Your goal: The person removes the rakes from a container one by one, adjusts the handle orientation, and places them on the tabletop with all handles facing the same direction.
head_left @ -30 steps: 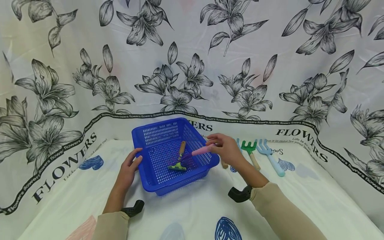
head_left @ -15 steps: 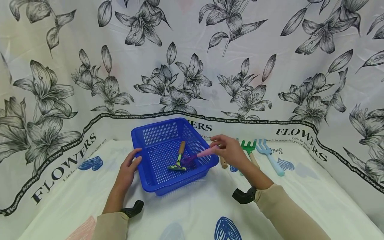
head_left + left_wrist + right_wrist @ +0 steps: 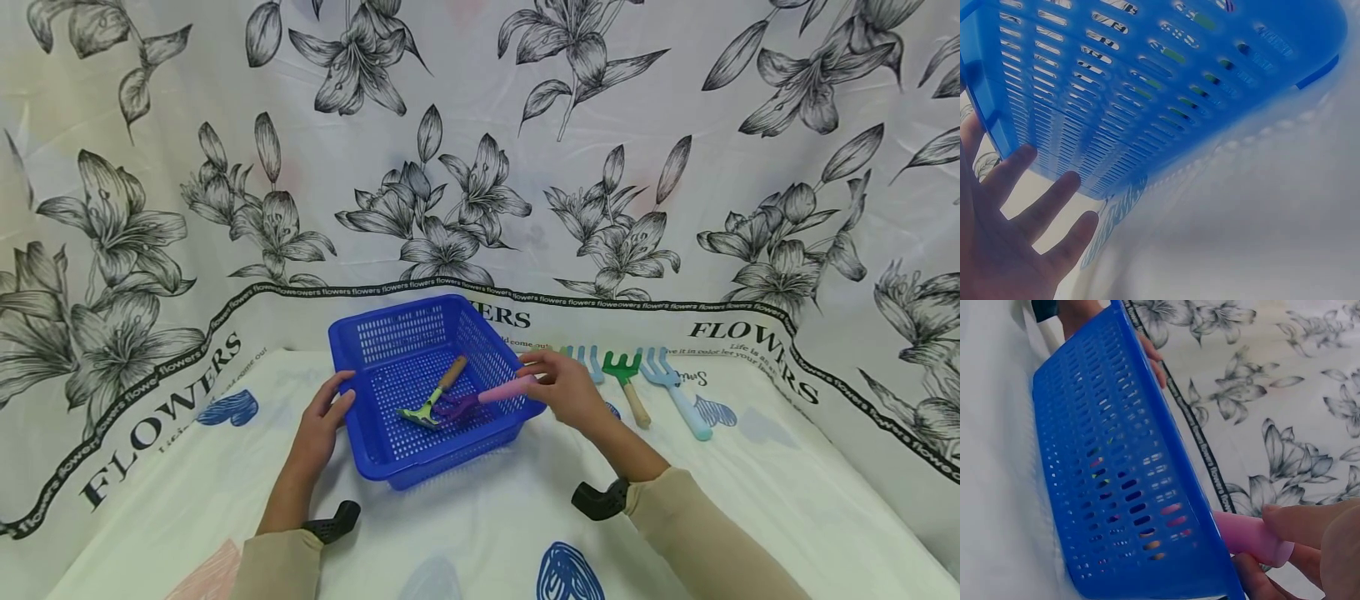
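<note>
A blue plastic basket (image 3: 442, 450) with perforated walls stands in the middle of the head view. My left hand (image 3: 326, 417) holds its left rim, thumb and index finger over the edge; in the left wrist view several fingers (image 3: 1054, 200) spread along the outer wall. My right hand (image 3: 562, 383) pinches the end of the pink handle of a small hand rake (image 3: 506, 390). The rake's purple tines reach down into the basket, touching or overlapping a wooden-handled tool (image 3: 450, 375) with a yellow-green head. In the right wrist view the pink handle (image 3: 1247, 537) sticks out past the rim.
Right of the basket lie a green toy rake (image 3: 628, 387) with a wooden handle, a light-blue fork (image 3: 678, 396), and another blue fork (image 3: 592, 362) partly behind my right hand. A flower-print cloth (image 3: 480, 208) hangs behind the table.
My right hand went slightly right with the pink-handled rake, then back left. The wooden-handled tool has slid left and turned in the basket. The left hand and basket have stayed put.
</note>
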The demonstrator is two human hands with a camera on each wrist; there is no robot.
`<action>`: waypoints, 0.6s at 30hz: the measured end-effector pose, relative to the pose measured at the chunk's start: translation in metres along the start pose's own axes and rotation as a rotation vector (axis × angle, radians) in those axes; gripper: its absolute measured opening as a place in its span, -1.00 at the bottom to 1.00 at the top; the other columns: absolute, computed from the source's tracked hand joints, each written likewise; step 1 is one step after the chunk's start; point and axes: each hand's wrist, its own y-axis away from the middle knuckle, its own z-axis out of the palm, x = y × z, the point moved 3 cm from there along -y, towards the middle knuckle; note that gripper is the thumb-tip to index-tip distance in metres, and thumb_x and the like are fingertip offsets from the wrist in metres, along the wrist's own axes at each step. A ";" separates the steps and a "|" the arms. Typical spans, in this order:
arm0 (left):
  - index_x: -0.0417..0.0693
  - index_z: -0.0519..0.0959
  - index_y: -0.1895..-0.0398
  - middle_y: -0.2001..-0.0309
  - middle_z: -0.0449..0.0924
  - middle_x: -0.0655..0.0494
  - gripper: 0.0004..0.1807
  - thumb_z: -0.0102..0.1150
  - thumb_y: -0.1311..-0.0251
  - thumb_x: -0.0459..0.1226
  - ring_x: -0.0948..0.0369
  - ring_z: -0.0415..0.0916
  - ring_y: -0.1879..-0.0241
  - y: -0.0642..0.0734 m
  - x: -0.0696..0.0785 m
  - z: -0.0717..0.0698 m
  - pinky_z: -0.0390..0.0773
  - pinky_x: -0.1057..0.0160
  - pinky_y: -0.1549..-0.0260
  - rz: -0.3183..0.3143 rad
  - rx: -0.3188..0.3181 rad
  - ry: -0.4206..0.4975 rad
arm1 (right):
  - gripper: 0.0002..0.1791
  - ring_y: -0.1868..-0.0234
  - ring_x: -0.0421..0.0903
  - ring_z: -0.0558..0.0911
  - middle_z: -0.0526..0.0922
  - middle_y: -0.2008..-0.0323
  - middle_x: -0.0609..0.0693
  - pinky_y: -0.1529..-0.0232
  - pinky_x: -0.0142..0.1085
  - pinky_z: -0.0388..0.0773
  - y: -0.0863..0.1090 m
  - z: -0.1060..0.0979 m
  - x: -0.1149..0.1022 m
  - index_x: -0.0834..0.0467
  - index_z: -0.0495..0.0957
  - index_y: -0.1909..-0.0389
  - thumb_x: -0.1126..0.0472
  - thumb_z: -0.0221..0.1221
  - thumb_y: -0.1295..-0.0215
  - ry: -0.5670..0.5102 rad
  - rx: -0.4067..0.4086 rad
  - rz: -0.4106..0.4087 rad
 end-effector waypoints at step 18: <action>-0.07 0.14 -0.47 -0.52 -0.09 -0.15 -0.41 -0.15 -0.49 -0.04 -0.22 0.03 -0.41 0.004 0.008 0.001 0.22 -0.24 -0.24 0.009 -0.004 0.023 | -0.58 0.23 -0.06 0.67 0.70 0.09 -0.03 0.50 -0.35 0.47 0.000 0.000 -0.006 0.11 0.55 -0.12 0.31 0.31 -0.22 -0.040 0.020 0.027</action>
